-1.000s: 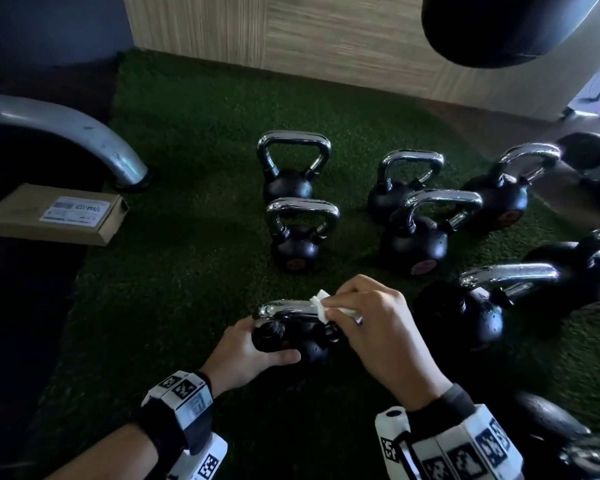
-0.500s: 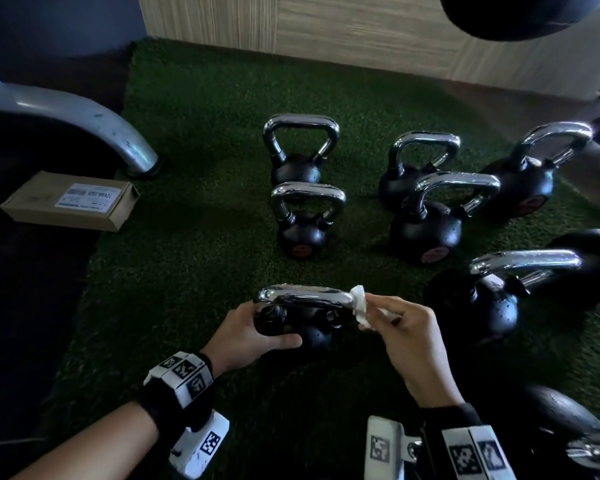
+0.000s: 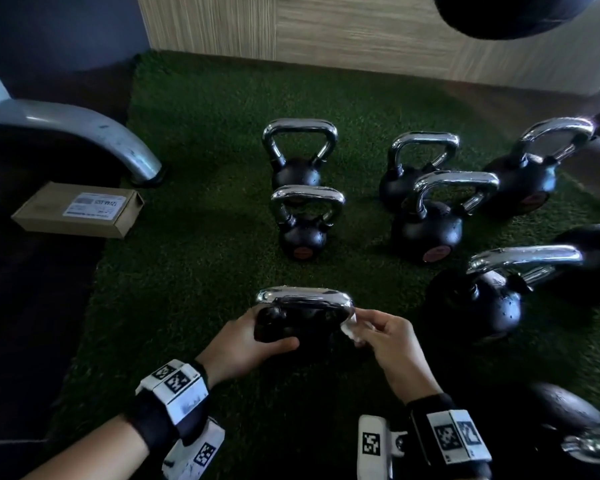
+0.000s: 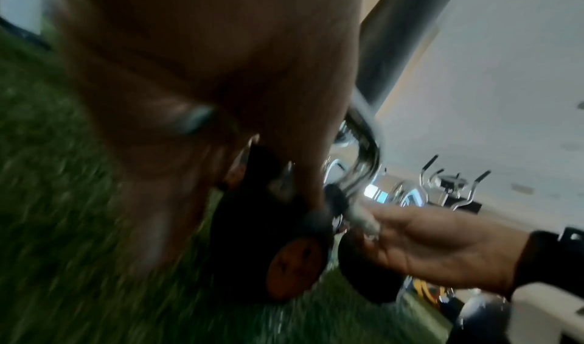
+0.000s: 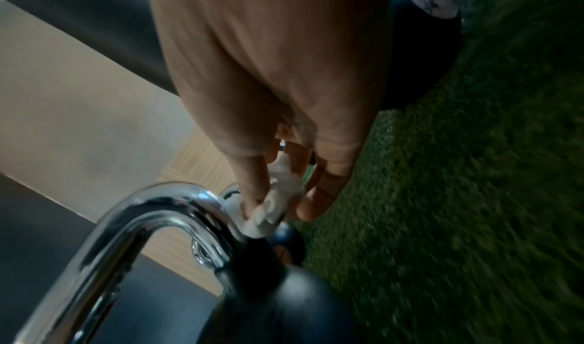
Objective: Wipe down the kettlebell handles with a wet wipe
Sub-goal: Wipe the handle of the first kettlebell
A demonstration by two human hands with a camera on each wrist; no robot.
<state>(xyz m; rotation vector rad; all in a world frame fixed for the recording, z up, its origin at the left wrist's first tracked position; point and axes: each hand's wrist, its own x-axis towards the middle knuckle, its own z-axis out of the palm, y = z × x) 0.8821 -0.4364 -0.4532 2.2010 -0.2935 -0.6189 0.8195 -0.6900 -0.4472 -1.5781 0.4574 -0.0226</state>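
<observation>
Head view, with both wrist views. Small black kettlebell with a chrome loop handle, standing on dark green artificial turf at 6 o'clock of the cluster, nearest the wearer. Left hand curled round the black ball from its 9 o'clock side, thumb laid across the near face, gripping it. Right hand at the 3 o'clock end of the handle, thumb and fingers pinching a crumpled white wet wipe; wipe touching the right-hand bend of the chrome, just above the ball. Same contact in the right wrist view: wipe pressed between fingertips against the curved bar where it drops toward the ball. Left wrist view blurred; orange disc on the ball's face and the right hand still legible.

At 12 o'clock, two further small kettlebells in file, the nearer and the farther, both upright. At 1 to 2 o'clock, three medium ones; at 3 o'clock, a large one with its handle tilted to the right. At 10 o'clock, a flat brown cardboard box with a white label, lying at the turf's edge, just beside a curved grey metal frame leg. Pale wood-grain wall panel along the far edge.
</observation>
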